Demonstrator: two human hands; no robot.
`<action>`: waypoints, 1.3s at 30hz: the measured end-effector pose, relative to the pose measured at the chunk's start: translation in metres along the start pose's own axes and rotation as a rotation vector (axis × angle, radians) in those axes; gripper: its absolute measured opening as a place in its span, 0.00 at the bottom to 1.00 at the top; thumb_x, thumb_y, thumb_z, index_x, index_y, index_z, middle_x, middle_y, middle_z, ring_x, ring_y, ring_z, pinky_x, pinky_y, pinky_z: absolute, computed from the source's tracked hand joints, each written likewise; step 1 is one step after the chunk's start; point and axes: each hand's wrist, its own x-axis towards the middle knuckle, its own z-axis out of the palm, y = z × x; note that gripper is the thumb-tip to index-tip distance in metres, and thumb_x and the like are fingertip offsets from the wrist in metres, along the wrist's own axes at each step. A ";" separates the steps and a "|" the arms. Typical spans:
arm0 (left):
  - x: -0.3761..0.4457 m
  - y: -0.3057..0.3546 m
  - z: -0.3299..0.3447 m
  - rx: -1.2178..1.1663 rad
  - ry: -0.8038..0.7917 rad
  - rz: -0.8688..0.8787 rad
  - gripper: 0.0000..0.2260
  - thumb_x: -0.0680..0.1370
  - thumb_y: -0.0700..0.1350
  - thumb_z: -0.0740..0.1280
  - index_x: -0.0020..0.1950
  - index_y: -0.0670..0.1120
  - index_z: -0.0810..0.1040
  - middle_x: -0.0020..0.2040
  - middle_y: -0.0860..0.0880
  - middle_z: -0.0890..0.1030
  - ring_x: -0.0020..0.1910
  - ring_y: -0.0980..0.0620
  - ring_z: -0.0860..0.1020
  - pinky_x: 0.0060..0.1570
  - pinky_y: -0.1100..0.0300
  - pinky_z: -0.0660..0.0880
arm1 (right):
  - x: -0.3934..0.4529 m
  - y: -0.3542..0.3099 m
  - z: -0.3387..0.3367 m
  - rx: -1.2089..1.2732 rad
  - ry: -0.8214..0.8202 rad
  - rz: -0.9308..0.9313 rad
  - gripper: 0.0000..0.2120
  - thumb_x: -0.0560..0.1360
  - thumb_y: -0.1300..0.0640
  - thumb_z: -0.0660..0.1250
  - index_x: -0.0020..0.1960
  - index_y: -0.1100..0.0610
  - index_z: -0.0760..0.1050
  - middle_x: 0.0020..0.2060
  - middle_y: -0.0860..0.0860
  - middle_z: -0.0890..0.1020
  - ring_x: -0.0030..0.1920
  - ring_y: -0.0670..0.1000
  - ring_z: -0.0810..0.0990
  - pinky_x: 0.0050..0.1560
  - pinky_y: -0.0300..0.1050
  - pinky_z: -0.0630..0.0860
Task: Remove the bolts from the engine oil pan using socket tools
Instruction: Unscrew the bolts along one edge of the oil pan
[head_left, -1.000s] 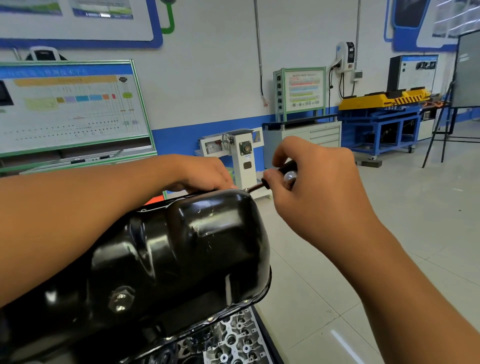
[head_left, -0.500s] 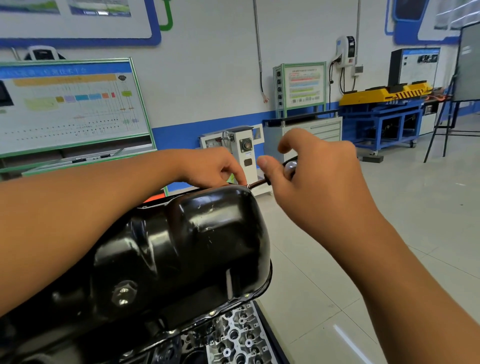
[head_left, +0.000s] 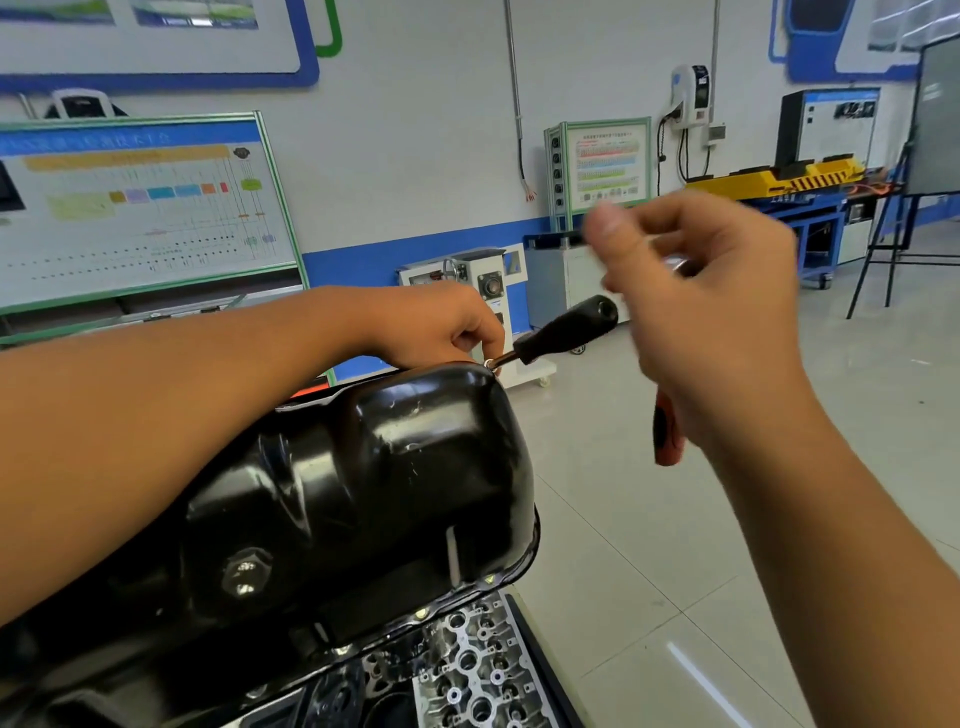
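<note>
Wall charts' (head_left: 140, 208) writing blurred, unreadable

Single head-worn camera (wide-angle) faces forward and slightly down, close above the glossy black metal oil pan (head_left: 363, 478), toward the far wall.

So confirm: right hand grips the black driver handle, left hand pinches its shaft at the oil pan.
No: head view shows the right hand clear of the black driver handle. The left hand pinches its shaft at the oil pan.
</note>
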 end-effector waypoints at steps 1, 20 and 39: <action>0.000 0.000 0.001 0.001 0.014 0.003 0.03 0.78 0.43 0.74 0.45 0.46 0.83 0.26 0.57 0.68 0.27 0.59 0.67 0.33 0.72 0.66 | 0.005 -0.001 -0.005 0.055 0.029 0.059 0.20 0.75 0.35 0.67 0.44 0.51 0.81 0.37 0.48 0.82 0.33 0.46 0.76 0.38 0.51 0.74; -0.006 -0.020 0.000 -0.113 -0.046 -0.119 0.12 0.80 0.39 0.70 0.60 0.51 0.86 0.25 0.52 0.66 0.27 0.54 0.61 0.32 0.67 0.65 | -0.004 -0.007 -0.021 -0.532 -0.470 -0.450 0.06 0.74 0.64 0.73 0.49 0.55 0.81 0.40 0.49 0.81 0.41 0.47 0.76 0.43 0.41 0.71; 0.003 -0.003 0.000 0.092 -0.056 -0.016 0.11 0.80 0.42 0.71 0.48 0.60 0.81 0.26 0.57 0.70 0.29 0.57 0.68 0.33 0.68 0.64 | -0.018 -0.017 0.001 -0.635 -0.209 -0.126 0.17 0.80 0.41 0.65 0.44 0.54 0.76 0.34 0.52 0.77 0.38 0.56 0.78 0.37 0.51 0.77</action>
